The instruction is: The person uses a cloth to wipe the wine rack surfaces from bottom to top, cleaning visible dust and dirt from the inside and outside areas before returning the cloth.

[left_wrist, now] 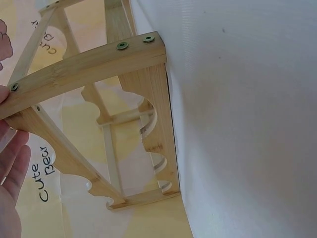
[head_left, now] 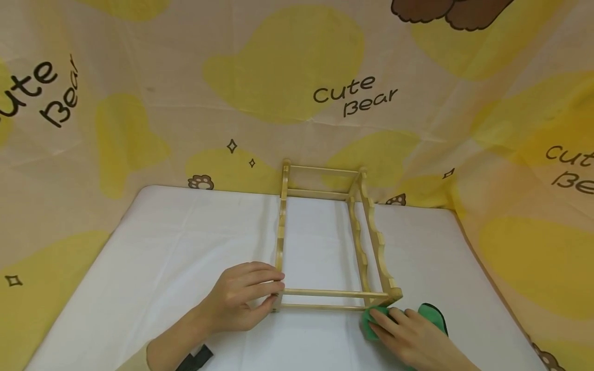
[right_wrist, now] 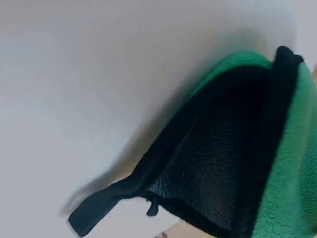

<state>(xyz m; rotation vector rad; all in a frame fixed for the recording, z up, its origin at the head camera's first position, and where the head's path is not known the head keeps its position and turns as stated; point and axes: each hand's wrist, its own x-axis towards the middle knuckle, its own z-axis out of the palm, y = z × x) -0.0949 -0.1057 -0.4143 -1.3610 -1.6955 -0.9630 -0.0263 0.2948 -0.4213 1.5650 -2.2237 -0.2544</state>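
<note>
A light wooden rack (head_left: 334,293) with scalloped side pieces and thin crossbars stands on the white surface. My left hand (head_left: 241,299) grips its near left corner between thumb and fingers. Close up in the left wrist view, the fingers (left_wrist: 17,163) are at one end of a flat end piece (left_wrist: 84,72) with metal screw heads. At the near right corner, my right hand (head_left: 413,335) holds a green cloth (head_left: 368,327) bunched under its fingers against the rack. The right wrist view shows the cloth's dark grey underside (right_wrist: 208,158), black edging and a loop; the hand is hidden there.
The rack stands on a white-covered table (head_left: 209,232). A yellow and cream curtain (head_left: 287,67) printed with "Cute Bear" rises behind it and along both sides, close to the rack's far end. A black strap (head_left: 197,358) shows by the left forearm.
</note>
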